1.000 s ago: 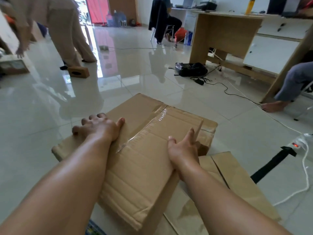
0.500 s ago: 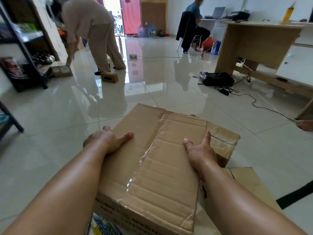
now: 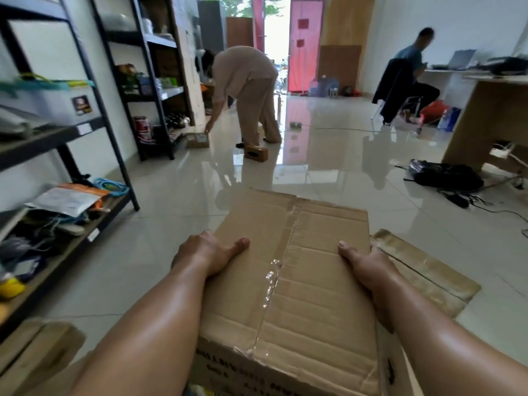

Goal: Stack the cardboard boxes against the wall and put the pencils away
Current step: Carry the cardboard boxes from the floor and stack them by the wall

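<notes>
Our fingers [image 3: 185, 247] hold the big cardboard box [image 3: 300, 267] from both sides. The left hand [image 3: 208, 252] bends over the left edge with its thumb flat on top. The right hand [image 3: 363, 261] grips the right edge the same way, but its other fingers are hidden behind the box.

We see a shiny white floor [image 3: 328, 172] all around. Tall black shelves [image 3: 120, 115] full of stuff stand along the wall on our left. The big box sits right in front of us, between our arms, with clear tape down its middle. We cannot tell if its bottom touches the floor.

A flat cardboard sheet [image 3: 423, 270] lies on the floor just beside the box, on the right. More cardboard [image 3: 34, 347] lies near our left arm, by the shelves. A wooden worktop [image 3: 485, 121] stands far off on the right. One person [image 3: 245, 90] bends down by the shelves, reaching to a small box [image 3: 197, 140]. Another person [image 3: 411, 70] sits on a chair farther back. A black bag [image 3: 445, 174] lies near the worktop. One more little box [image 3: 255, 152] sits on the floor near the bending person's feet.
</notes>
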